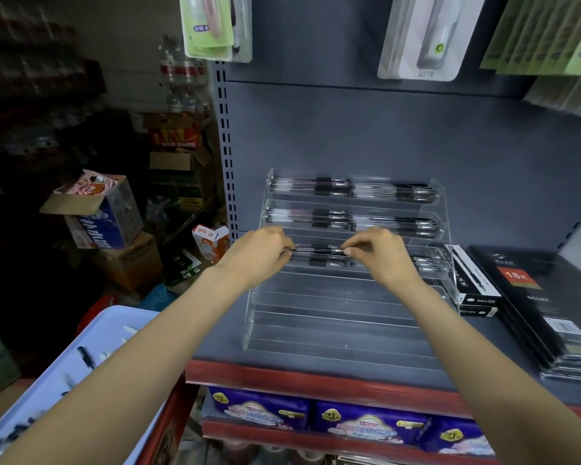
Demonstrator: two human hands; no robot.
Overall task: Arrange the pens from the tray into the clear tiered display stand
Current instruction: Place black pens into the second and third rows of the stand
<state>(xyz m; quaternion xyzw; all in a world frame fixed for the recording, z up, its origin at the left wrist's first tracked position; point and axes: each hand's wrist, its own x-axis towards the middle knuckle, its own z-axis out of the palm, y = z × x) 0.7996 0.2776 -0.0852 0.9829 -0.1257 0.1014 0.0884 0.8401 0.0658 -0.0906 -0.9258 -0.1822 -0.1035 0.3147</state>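
Pen [319, 250] placing — third tier of stand [349, 317].
Left hand [262, 251] and right hand [378, 251] pinch its ends; next — lower, release.

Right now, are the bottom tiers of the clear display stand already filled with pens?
No, the lower tiers of the display stand are bare; pens lie only in the upper three rows.

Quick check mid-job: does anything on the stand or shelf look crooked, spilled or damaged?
Nothing stands out. The clear tiered acrylic display stand sits square on the grey shelf, with pens lying level in its upper tiers. Left hand and right hand pinch the ends of one black pen, held level at the third tier.
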